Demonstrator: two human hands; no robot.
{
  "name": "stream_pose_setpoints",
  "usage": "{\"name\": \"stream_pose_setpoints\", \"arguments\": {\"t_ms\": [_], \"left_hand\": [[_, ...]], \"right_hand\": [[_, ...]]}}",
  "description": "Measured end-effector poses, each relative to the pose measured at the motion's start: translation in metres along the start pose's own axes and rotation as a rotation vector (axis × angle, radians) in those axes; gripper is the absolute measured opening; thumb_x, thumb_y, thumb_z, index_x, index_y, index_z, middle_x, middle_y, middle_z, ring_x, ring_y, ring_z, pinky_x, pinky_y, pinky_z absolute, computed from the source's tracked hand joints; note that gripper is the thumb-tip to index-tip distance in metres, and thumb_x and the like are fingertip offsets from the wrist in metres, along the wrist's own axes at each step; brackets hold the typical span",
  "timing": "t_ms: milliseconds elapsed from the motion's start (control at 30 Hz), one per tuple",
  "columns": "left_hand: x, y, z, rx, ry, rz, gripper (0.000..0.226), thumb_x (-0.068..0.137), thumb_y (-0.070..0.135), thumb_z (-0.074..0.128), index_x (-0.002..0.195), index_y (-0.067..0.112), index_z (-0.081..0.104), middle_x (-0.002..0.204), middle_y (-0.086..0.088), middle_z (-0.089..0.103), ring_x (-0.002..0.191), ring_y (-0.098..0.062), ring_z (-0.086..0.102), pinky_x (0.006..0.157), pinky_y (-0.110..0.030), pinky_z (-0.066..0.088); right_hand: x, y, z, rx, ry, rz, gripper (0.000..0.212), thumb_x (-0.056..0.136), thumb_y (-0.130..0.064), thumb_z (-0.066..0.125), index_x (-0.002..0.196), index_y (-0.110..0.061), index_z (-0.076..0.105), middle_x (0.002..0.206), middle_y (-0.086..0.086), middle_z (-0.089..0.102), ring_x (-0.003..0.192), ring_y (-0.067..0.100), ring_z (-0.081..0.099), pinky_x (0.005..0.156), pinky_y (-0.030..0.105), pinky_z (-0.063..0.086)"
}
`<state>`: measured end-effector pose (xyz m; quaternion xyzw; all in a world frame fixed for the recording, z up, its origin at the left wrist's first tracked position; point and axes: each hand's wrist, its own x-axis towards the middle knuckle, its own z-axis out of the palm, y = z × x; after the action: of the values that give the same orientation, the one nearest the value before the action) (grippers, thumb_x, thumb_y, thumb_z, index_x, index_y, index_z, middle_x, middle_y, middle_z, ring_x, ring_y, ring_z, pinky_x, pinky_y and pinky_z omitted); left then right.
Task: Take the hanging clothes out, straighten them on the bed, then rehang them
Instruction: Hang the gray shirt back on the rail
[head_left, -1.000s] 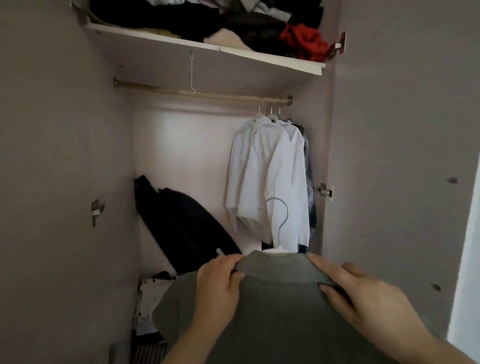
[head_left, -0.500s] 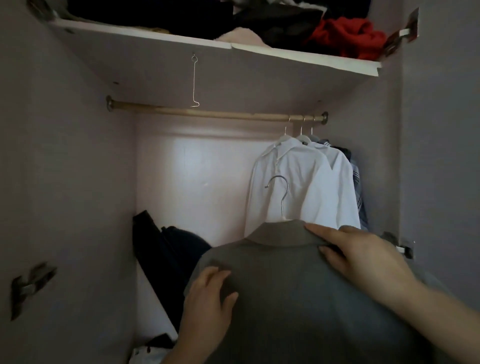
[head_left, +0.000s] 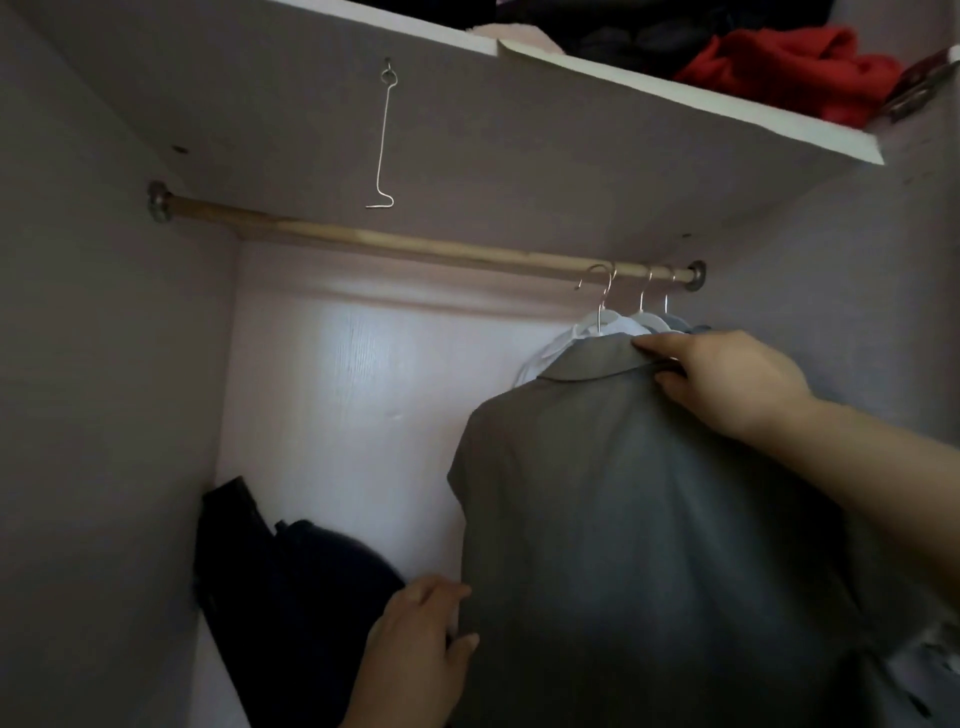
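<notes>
A grey collared shirt (head_left: 639, 509) hangs on a hanger whose metal hook (head_left: 600, 291) sits at the wooden rail (head_left: 395, 244) near its right end. My right hand (head_left: 722, 384) grips the shirt's collar at the top right. My left hand (head_left: 421, 649) holds the shirt's left edge low down, fingers curled round the fabric. White shirts (head_left: 592, 332) on two more hangers hang just behind the grey one, mostly hidden by it.
A loose wire hook (head_left: 383, 140) dangles from the shelf's underside. A shelf (head_left: 675, 88) above carries piled dark and red clothes (head_left: 789, 67). A dark bag (head_left: 291, 587) leans in the wardrobe's lower left corner.
The grey shirt has risen up and to the right, and its hook has reached the rail. My left hand slid from the shirt's shoulder down to its left edge.
</notes>
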<state>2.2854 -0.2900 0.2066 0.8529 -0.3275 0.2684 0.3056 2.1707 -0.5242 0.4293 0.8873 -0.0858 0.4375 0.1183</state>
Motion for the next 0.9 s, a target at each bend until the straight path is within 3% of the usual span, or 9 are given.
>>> {"name": "stream_pose_setpoints", "arguments": {"t_ms": [400,667,767,900], "left_hand": [[0.086,0.000,0.004,0.058,0.132,-0.035,0.047,0.092,0.038,0.052,0.136,0.038,0.035,0.139,0.019,0.033,0.125,0.000,0.032,0.105,-0.015,0.025],[0.106,-0.014,0.007,0.093,0.138,-0.096,0.046,0.091,0.040,0.053,0.133,0.044,0.035,0.139,0.022,0.031,0.126,0.001,0.030,0.107,-0.018,0.025],[0.103,-0.024,0.012,0.109,0.111,-0.117,0.047,0.090,0.041,0.053,0.133,0.045,0.034,0.140,0.022,0.030,0.126,0.002,0.029,0.107,-0.018,0.023],[0.099,-0.032,0.021,0.132,0.083,-0.124,0.048,0.091,0.039,0.052,0.136,0.042,0.033,0.140,0.020,0.031,0.127,0.001,0.029,0.105,-0.015,0.020]], "right_hand": [[0.132,0.025,0.024,-0.014,0.037,0.056,0.044,0.089,-0.020,0.050,0.131,-0.034,0.050,0.129,0.010,0.056,0.116,0.032,0.051,0.091,0.040,0.047],[0.167,0.008,0.070,-0.019,-0.062,0.066,0.038,0.093,-0.012,0.041,0.126,-0.024,0.056,0.128,0.012,0.054,0.117,0.032,0.051,0.094,0.038,0.045],[0.161,0.002,0.091,-0.038,-0.107,0.079,0.040,0.094,-0.008,0.039,0.129,-0.022,0.052,0.129,0.012,0.054,0.116,0.031,0.053,0.094,0.038,0.045],[0.152,-0.003,0.101,-0.155,-0.148,0.085,0.044,0.093,-0.017,0.048,0.136,-0.020,0.040,0.129,0.010,0.052,0.117,0.030,0.052,0.096,0.040,0.045]]}}
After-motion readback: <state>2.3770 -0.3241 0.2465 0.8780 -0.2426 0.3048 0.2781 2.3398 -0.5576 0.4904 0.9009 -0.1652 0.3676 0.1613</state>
